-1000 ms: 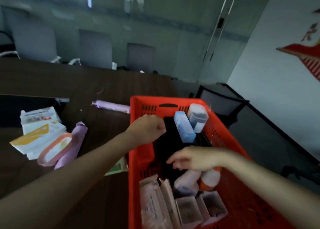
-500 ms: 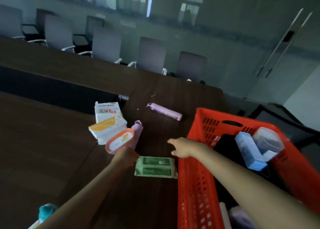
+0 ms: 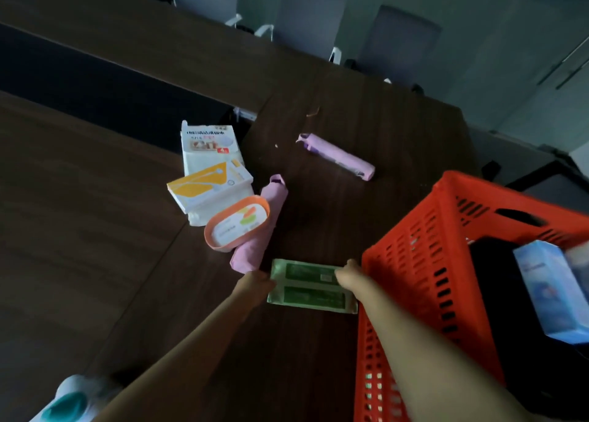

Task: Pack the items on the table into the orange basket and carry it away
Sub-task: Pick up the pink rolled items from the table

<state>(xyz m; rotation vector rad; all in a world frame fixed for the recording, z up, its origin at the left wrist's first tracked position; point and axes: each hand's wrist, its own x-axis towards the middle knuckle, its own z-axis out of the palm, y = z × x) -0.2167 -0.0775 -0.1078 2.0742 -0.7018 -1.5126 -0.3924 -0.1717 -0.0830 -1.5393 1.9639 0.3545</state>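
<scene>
A: Green pack (image 3: 310,286) flat on the bench (image 3: 95,230), long axis running left-right, slightly tilted, right end nearer us. We mark it just left of the basket (image 3: 424,262), right end almost at the basket wall.

B: Hands?

A: Left hand (image 3: 255,286) at the pack's left short edge, touching it. Right hand (image 3: 349,278) over the right part, on top of the far right corner. So the pack sits between the two hands.

B: Fingers clamped?

A: We can't tell. Both hands are seen from behind, fingers hidden; left looks curled, right lies on the pack.

B: Other items?

A: Pink roll (image 3: 259,227) just beyond the left hand, long axis pointing away from us, leaning right. Orange tub (image 3: 237,222) resting against its left side. Yellow box (image 3: 210,187) on a white pack (image 3: 207,144) behind that. Second pink roll (image 3: 336,157) farther out, apart from the rest, lying diagonally. Blue box (image 3: 554,291) inside the basket. Teal-capped bottle (image 3: 65,402) at the bottom left, near the left forearm.
</scene>
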